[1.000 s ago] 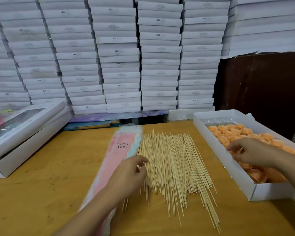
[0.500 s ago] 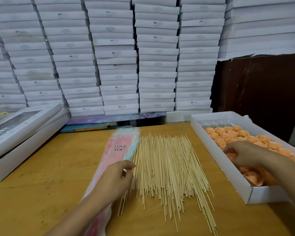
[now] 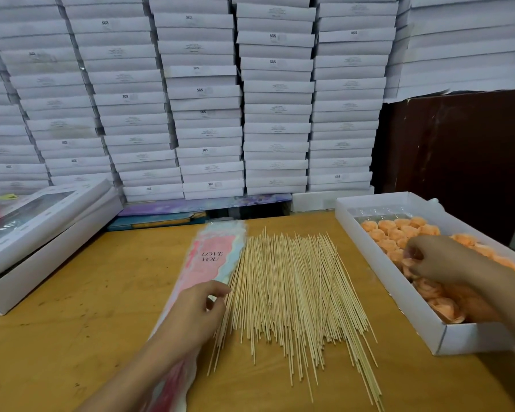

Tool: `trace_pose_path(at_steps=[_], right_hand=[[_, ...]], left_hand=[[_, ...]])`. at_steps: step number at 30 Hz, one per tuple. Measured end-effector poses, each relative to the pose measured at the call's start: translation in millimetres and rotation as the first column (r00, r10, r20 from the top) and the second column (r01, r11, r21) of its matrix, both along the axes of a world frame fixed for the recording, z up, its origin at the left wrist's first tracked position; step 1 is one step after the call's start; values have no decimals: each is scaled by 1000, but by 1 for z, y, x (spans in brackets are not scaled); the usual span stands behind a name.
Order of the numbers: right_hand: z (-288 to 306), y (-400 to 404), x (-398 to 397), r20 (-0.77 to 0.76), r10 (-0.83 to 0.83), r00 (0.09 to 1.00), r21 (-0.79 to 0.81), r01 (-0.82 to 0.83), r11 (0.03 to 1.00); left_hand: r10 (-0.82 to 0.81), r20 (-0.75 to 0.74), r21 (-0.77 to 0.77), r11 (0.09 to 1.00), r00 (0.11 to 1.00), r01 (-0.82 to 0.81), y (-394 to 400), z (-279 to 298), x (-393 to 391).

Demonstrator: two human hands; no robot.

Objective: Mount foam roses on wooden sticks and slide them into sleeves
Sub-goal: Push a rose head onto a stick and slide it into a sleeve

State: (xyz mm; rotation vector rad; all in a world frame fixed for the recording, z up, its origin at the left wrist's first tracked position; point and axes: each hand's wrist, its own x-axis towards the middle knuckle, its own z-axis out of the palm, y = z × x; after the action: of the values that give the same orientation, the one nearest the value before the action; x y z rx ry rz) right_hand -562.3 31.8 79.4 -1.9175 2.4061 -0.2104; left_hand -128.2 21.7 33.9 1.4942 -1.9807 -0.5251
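Note:
Many thin wooden sticks (image 3: pixel 295 292) lie fanned out on the wooden table (image 3: pixel 87 307). A stack of pink sleeves printed "LOVE YOU" (image 3: pixel 211 257) lies along their left side. My left hand (image 3: pixel 194 313) rests over the sleeves, its fingertips curled at the leftmost sticks. A white box (image 3: pixel 393 292) at the right holds several orange foam roses (image 3: pixel 396 231). My right hand (image 3: pixel 437 257) is inside the box, fingers pinching at a rose.
Tall stacks of white flat boxes (image 3: pixel 205 99) fill the wall behind the table. Two window-lid boxes (image 3: pixel 42 230) lie at the left. A dark brown panel (image 3: pixel 458 162) stands behind the rose box.
My left hand has shifted left from the middle of the sticks to their left edge. My right hand has closed its fingers on a rose in the box.

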Motion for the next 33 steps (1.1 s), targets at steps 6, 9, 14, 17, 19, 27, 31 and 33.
trace_pose_path(at_steps=[6, 9, 14, 17, 19, 27, 31, 33], right_hand=[[14, 7, 2, 58, -26, 998, -51, 28, 998], [28, 10, 9, 97, -40, 995, -166, 55, 985], [44, 18, 70, 345, 159, 925, -345, -32, 938], [30, 17, 127, 503, 338, 796, -340, -178, 924], [17, 13, 160, 546, 410, 730, -340, -255, 905], [-20, -2, 203, 604, 431, 671, -338, -274, 900], [-34, -4, 198, 614, 449, 649, -372, -264, 890], [-40, -11, 185, 605, 367, 707, -418, -111, 902]], left_hand=[[-15, -31, 27, 1000, 999, 16, 0, 1, 4], [-20, -55, 23, 1000, 998, 22, -1, 2, 3], [-108, -91, 27, 993, 990, 111, -5, 3, -7], [-185, -195, 89, 975, 963, 205, -5, 7, -19], [-219, -302, 157, 949, 928, 275, -3, 10, -31], [-255, -230, 87, 956, 939, 281, -6, 1, -52], [-261, -214, 36, 961, 941, 274, -13, -5, -51], [-216, -250, 41, 972, 944, 233, -19, -5, -47]])
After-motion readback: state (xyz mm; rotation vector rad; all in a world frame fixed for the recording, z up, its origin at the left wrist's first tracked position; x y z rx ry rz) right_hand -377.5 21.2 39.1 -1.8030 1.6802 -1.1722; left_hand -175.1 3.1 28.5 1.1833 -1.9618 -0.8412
